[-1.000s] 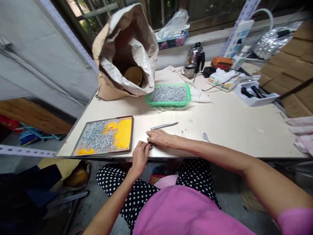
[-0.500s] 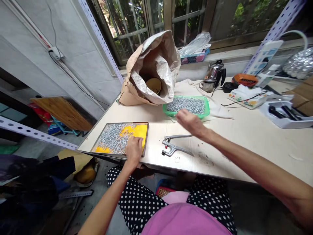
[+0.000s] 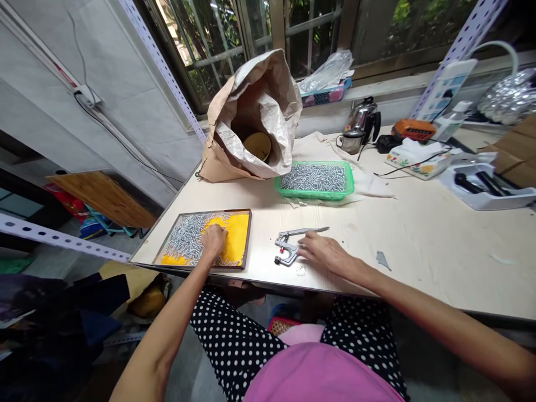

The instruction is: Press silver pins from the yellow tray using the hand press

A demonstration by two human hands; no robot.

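Observation:
My left hand [image 3: 214,240] is over a shallow tray [image 3: 248,240] with a yellow lining and many small, slim silver metal pieces [image 3: 186,234]. Its fingers are drawn together at the edge of the heap; whatever is between them is hidden. My right hand [image 3: 324,249] reaches over the lower handle of grey snap pliers [image 3: 288,254] lying on the table, its fingers stretched out and slightly apart. The pliers' upper handle [image 3: 307,230] shows beyond my fingers. Behind them, a green plastic basket [image 3: 314,195] holds more silver pieces.
A big open paper sack [image 3: 226,162] with a round scoop-like thing [image 3: 257,146] inside stands at the back. Farther right are a metal kettle [image 3: 364,120], a tissue pack [image 3: 419,160] and a white tray [image 3: 489,195] of dark tools. A small grey scrap [image 3: 382,259] lies right of my hand.
My right hand has come down from the front of the green basket to the pliers. My left hand has slid left and farther into the heap in the tray.

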